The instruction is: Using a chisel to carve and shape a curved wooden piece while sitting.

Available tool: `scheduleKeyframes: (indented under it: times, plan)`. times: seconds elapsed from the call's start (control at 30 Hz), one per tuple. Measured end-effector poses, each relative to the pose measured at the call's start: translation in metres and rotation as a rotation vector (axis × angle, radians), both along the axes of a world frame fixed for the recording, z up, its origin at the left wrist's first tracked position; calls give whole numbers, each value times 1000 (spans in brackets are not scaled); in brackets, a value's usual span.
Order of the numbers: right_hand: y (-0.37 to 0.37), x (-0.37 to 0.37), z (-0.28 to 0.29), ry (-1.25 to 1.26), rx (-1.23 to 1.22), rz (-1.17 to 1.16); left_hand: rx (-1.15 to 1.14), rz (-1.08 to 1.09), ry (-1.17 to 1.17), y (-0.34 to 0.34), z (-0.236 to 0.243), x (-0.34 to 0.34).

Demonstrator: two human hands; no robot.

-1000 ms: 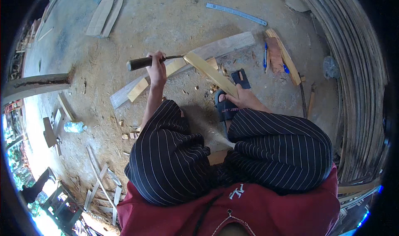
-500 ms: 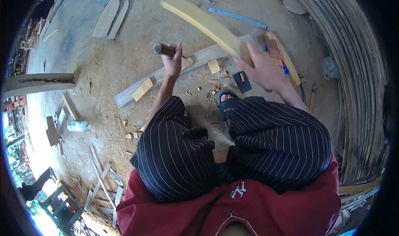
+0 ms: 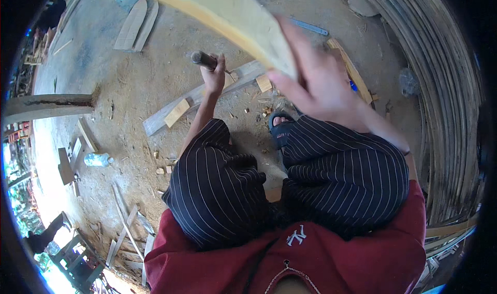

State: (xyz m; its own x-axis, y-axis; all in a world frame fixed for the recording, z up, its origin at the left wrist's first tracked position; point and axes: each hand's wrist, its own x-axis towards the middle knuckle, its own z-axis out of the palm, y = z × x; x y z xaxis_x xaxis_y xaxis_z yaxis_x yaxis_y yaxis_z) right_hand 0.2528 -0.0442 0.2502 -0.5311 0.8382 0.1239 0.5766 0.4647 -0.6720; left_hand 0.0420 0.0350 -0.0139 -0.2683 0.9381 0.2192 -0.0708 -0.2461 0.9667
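Observation:
My left hand (image 3: 213, 77) is wrapped round a dark-handled chisel (image 3: 204, 59), held upright over a long pale plank (image 3: 159, 122) on the floor, with its thin blade mostly hidden. Short wooden blocks (image 3: 176, 112) lie across the plank. My right hand (image 3: 321, 84), large and close to the camera, grips one end of a pale yellow wooden bar (image 3: 217, 15) raised high across the upper middle of the view. Small chips (image 3: 267, 111) are scattered beside my sandal (image 3: 280, 133).
Two pointed boards (image 3: 129, 27), a metal ruler (image 3: 315, 26) and timber offcuts (image 3: 356, 74) lie farther off. A post (image 3: 54, 105) rises at left, near a plastic bottle (image 3: 97, 159). Long stacked strips (image 3: 440, 112) line the right side. Thin scraps (image 3: 124, 226) lie lower left.
My right hand has lifted the wooden bar away from the chisel, up toward the camera. My left hand has moved slightly right and turned the chisel from lying sideways to upright.

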Motion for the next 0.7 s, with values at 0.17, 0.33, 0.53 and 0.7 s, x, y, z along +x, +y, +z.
scheduleKeyframes:
  times: [0.17, 0.33, 0.53, 0.7]
  plan:
    - [2, -7, -9, -472, -203, 60, 164, 129, 211, 6, -5, 4]
    - [2, -4, -9, 100, 17, -33, 27, -31, -6, 2, 1, 2]
    - [6, -6, -10, -281, -89, -8, 62, 116, -21, -2, 18, 8]
    - [1, -7, -16, -286, -154, -1, -54, -7, 85, -5, 20, 4]
